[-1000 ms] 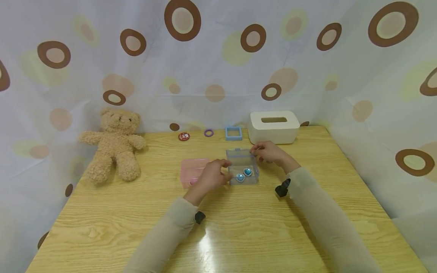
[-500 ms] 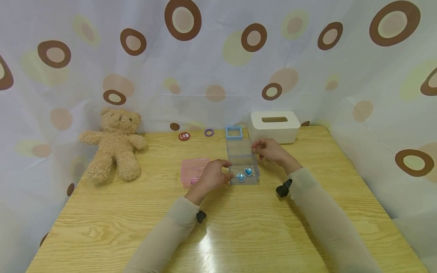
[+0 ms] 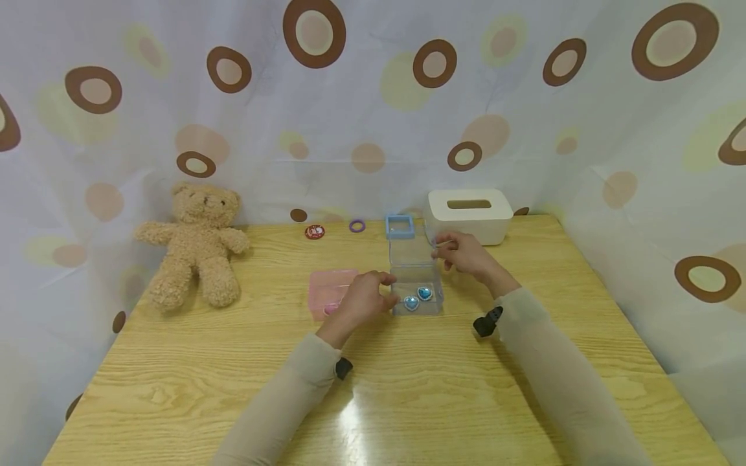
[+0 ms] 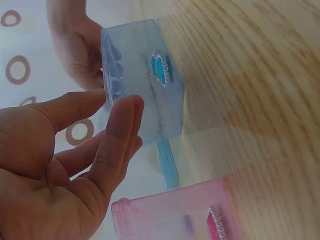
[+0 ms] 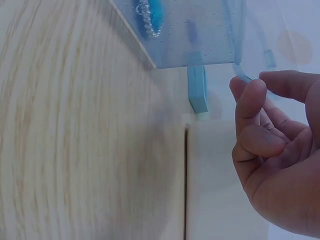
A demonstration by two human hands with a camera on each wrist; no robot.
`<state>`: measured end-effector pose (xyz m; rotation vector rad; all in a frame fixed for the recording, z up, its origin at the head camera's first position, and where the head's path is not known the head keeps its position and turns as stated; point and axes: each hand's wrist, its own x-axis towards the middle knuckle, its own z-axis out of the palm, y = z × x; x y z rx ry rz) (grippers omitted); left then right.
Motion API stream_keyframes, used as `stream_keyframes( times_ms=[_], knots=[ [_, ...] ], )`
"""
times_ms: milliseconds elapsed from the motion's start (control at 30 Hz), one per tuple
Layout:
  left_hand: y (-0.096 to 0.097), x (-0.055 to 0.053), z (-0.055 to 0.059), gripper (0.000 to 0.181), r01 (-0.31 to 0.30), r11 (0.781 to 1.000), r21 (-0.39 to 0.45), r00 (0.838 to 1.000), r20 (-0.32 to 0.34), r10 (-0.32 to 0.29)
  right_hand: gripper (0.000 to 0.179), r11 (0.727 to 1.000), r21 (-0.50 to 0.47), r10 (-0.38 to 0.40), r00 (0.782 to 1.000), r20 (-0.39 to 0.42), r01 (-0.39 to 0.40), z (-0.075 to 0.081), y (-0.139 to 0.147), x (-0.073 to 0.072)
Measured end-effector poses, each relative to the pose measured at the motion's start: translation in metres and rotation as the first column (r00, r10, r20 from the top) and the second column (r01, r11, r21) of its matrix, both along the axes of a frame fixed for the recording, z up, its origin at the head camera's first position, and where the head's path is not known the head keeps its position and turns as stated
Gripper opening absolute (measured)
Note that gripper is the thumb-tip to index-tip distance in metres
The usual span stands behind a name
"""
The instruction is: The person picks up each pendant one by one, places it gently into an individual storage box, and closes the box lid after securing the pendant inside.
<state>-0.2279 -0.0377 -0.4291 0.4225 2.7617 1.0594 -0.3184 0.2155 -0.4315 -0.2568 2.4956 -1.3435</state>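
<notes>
A clear bluish plastic box [image 3: 416, 307] stands on the table with its lid [image 3: 411, 251] raised from the far side. Inside lie two blue heart-shaped gems [image 3: 411, 303] with beaded silver rims. At the box's left side is my left hand [image 3: 362, 301], its fingers gently bent and their tips against the wall. My right hand [image 3: 466, 254] pinches the lid's right edge between thumb and fingers, as the right wrist view shows. Beside the box, partly hidden by my left hand, stands a pink plastic box [image 3: 326, 291] with a pink heart-shaped gem [image 4: 215, 225] inside.
Along the back are a red round badge [image 3: 315, 232], a purple ring [image 3: 357, 226], a light blue square frame [image 3: 392, 228] and a white tissue box [image 3: 469, 223]. A teddy bear [image 3: 201, 246] sits at left, before a patterned cloth backdrop [image 3: 361, 97].
My right hand has moved slightly up and away with the lid's edge, and the lid stands higher, overlapping the blue frame. My left hand stays nearly still at the box's side.
</notes>
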Motion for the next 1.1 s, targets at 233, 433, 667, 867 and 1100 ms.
stream_keyframes(
  times_ms=[233, 433, 667, 867, 1100],
  knots=[
    [0.000, 0.000, 0.001, 0.041, 0.003, 1.000, 0.001, 1.000, -0.014, -0.003, 0.041, 0.998, -0.069, 0.003, 1.000, -0.002, -0.003, 0.011, 0.005, 0.005],
    [-0.001, 0.001, 0.002, 0.040, 0.003, 1.000, 0.002, 1.000, -0.019, -0.003, 0.046, 0.991, -0.128, 0.034, 0.999, 0.024, -0.030, 0.014, 0.009, 0.007],
    [0.000, 0.000, 0.003, 0.040, -0.004, 1.000, 0.004, 1.000, -0.001, 0.004, 0.038, 0.992, -0.060, 0.112, 0.993, 0.025, -0.111, 0.024, 0.014, 0.019],
    [-0.001, 0.000, 0.004, 0.040, -0.002, 1.000, 0.001, 1.000, -0.007, 0.002, 0.036, 0.980, 0.006, 0.200, 0.978, 0.059, -0.201, 0.027, 0.017, 0.026],
    [-0.001, 0.001, 0.004, 0.038, 0.004, 1.000, -0.017, 1.000, -0.008, -0.004, 0.026, 0.970, 0.056, 0.233, 0.970, 0.066, -0.237, 0.023, 0.019, 0.030]
  ],
)
